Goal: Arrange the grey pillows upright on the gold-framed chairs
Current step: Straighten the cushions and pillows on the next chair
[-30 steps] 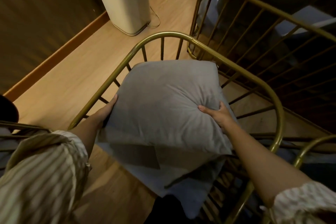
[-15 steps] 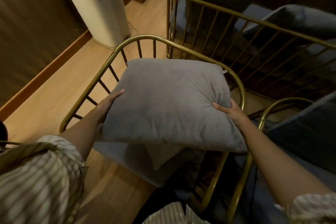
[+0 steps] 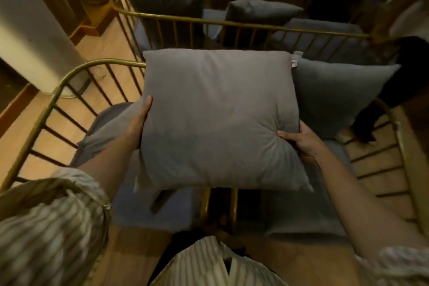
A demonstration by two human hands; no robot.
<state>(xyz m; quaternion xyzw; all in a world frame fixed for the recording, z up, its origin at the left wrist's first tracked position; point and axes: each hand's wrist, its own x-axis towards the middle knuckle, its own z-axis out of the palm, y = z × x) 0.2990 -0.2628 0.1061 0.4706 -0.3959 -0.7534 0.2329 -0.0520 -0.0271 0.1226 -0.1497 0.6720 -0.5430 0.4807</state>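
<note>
head view: grey pillow (image 3: 218, 118) fills the centre of the frame, held between left hand (image 3: 141, 121) pressing its left edge and right hand (image 3: 301, 140) clamped on its lower right edge.

White column (image 3: 27, 37) left; wooden floor (image 3: 104, 51).

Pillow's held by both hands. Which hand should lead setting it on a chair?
Probably left. The left hand grips the pillow over the bare left chair; the right chair by the right hand already holds a pillow.
</note>
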